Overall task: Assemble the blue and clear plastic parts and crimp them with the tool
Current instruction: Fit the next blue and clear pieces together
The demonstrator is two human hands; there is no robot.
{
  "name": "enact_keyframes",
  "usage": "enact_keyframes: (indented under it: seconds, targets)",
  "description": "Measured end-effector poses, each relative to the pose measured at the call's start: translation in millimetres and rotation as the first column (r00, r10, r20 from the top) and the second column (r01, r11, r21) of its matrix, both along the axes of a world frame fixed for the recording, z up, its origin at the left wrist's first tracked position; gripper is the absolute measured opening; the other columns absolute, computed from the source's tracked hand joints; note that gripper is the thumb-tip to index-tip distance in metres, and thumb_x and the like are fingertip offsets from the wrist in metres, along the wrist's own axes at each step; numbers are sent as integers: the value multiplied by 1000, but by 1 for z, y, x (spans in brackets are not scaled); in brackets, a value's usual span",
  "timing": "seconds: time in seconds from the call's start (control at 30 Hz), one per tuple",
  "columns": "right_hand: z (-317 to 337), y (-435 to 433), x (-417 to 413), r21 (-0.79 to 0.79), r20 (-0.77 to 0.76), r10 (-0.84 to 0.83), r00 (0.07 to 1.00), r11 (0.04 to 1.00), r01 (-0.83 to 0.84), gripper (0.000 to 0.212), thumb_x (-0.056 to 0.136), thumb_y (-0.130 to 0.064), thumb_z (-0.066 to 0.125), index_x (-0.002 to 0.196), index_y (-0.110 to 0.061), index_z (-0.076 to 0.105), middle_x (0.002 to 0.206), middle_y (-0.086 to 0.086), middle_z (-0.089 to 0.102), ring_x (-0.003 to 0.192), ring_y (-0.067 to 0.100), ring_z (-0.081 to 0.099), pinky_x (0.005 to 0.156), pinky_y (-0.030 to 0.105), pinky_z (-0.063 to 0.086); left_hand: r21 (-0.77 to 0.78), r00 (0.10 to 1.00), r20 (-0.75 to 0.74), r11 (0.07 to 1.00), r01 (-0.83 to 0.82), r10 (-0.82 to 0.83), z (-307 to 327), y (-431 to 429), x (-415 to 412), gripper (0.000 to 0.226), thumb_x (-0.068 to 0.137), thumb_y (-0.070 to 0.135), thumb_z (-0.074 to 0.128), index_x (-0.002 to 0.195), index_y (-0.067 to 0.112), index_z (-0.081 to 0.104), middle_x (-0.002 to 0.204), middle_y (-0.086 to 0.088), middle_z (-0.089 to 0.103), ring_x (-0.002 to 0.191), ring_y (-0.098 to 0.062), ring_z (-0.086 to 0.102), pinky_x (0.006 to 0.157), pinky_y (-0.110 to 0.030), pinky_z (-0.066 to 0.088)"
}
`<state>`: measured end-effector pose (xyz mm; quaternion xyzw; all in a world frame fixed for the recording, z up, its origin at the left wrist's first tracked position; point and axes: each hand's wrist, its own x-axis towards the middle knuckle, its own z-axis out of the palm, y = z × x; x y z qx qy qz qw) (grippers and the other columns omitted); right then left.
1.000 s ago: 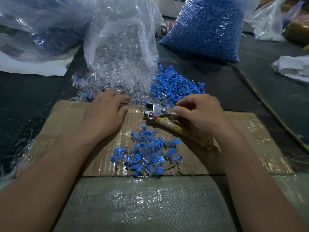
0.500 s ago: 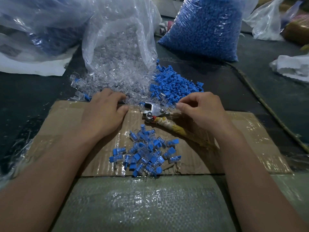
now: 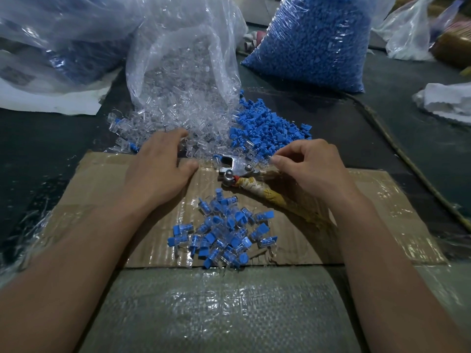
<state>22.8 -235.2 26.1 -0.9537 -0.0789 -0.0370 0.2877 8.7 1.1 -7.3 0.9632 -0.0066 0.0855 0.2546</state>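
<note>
My left hand [image 3: 158, 171] lies palm down on the cardboard sheet [image 3: 102, 192], its straight fingers touching the loose clear parts [image 3: 173, 118] spilled from an open bag. My right hand [image 3: 311, 169] is curled at the near edge of the loose blue parts [image 3: 265, 128]. Its thumb and forefinger pinch a small part too small to tell apart. The crimp tool [image 3: 237, 166] lies between my hands, metal head toward the piles, with its tape-wrapped handles partly under my right hand. A heap of assembled blue-and-clear pieces [image 3: 224, 233] sits nearer me.
The open clear bag [image 3: 183, 47] stands behind the clear parts, and a full bag of blue parts [image 3: 313, 42] behind the blue ones. More bags lie at far left and far right. White cloth [image 3: 448, 103] rests at right. A woven plastic sheet [image 3: 216, 309] covers the near edge.
My left hand has slid a little forward, so its fingers reach further into the clear parts. My right hand stays at the edge of the blue pile. The tool has not moved.
</note>
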Motion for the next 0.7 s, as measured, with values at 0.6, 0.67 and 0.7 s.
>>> enact_keyframes:
  seconds: [0.6, 0.67, 0.7]
  targets:
    - [2, -8, 3, 60, 45, -79, 996, 995, 77, 9, 85, -31, 63, 77, -32, 61, 67, -23, 55, 63, -6, 52, 55, 7, 36, 51, 1000, 19, 999, 21, -22, -2, 0, 2, 35, 94, 27, 49, 128, 22, 52, 121, -8, 53, 114, -26, 45, 95, -40, 35]
    - [2, -8, 3, 65, 39, -84, 996, 995, 82, 8, 85, -31, 63, 78, -32, 61, 68, -22, 55, 65, -4, 53, 56, 11, 36, 6, 998, 52, 1000, 18, -18, -1, 0, 1, 26, 92, 23, 53, 118, 17, 58, 114, -7, 56, 107, -24, 49, 90, -38, 39]
    - [2, -8, 3, 66, 36, -87, 996, 994, 85, 8, 85, -31, 63, 77, -32, 61, 69, -22, 56, 66, -3, 53, 57, 12, 37, -6, 998, 61, 1000, 14, -13, -1, 0, 1, 23, 92, 22, 55, 113, 16, 59, 110, -5, 56, 104, -23, 50, 87, -37, 39]
